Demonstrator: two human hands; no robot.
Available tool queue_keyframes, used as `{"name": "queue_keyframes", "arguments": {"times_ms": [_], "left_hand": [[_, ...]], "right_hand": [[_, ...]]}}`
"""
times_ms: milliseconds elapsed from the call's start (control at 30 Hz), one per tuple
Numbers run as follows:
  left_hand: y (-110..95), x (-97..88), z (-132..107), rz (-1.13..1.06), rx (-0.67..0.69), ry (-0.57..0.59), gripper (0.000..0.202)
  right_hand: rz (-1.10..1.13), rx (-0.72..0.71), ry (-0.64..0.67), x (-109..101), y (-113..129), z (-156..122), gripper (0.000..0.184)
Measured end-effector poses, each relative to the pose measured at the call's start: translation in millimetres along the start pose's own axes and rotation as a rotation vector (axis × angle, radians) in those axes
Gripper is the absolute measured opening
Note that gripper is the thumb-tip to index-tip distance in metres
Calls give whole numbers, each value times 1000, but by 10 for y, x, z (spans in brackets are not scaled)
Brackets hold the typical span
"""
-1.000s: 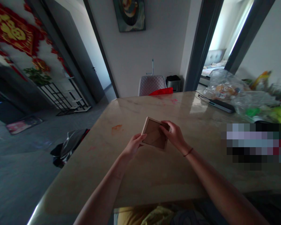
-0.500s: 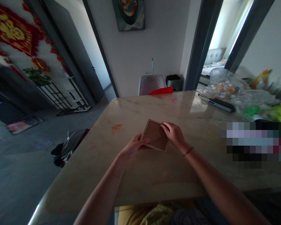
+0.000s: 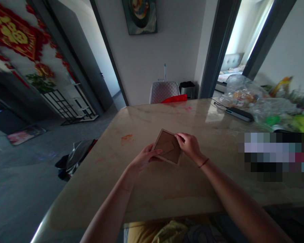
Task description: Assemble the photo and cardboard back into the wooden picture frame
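Note:
A small wooden picture frame [image 3: 167, 145] lies back side up on the beige marble table [image 3: 167, 192], its brown backing board and stand flap showing. My left hand [image 3: 144, 158] grips the frame's near left edge, thumb on top of the backing. My right hand [image 3: 190, 145] holds the frame's right edge, fingers curled over its far corner. A thin red band circles my right wrist.
Clear plastic bags with food [image 3: 245, 94] and a dark flat device [image 3: 236, 113] sit at the table's far right. A padded chair [image 3: 164, 91] with something red stands at the far end. A dark bag [image 3: 76, 158] lies on the floor to the left.
The frame has turned slightly and settled lower toward the table. My left thumb has moved onto the backing board. My right hand has shifted a little along the right edge.

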State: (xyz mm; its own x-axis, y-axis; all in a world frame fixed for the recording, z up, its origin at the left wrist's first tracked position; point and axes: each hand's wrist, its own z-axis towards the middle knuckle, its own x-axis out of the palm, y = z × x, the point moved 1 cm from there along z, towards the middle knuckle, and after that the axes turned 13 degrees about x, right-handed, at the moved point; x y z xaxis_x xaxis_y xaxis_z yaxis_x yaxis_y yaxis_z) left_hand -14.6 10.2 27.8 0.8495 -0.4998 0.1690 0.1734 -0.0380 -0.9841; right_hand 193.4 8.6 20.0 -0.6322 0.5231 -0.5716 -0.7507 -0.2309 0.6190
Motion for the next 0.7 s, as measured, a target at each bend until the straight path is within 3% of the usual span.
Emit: {"name": "queue_keyframes", "arguments": {"times_ms": [233,367,533,600,700], "left_hand": [[33,-14,9,-7,16,-27,47],[55,3,26,-3,34,-95,43],[70,12,52,-20,57,-163,43],[84,-5,66,-28,53,-191,43],[112,-39,85,-27,4,-223,47]], "right_hand": [[152,44,-28,41,-9,27,25],[146,-45,-119,11,55,7,27],[67,-230,98,44,181,-92,43],[43,-237,165,77,187,-119,48],[58,-212,246,113,154,-128,40]]}}
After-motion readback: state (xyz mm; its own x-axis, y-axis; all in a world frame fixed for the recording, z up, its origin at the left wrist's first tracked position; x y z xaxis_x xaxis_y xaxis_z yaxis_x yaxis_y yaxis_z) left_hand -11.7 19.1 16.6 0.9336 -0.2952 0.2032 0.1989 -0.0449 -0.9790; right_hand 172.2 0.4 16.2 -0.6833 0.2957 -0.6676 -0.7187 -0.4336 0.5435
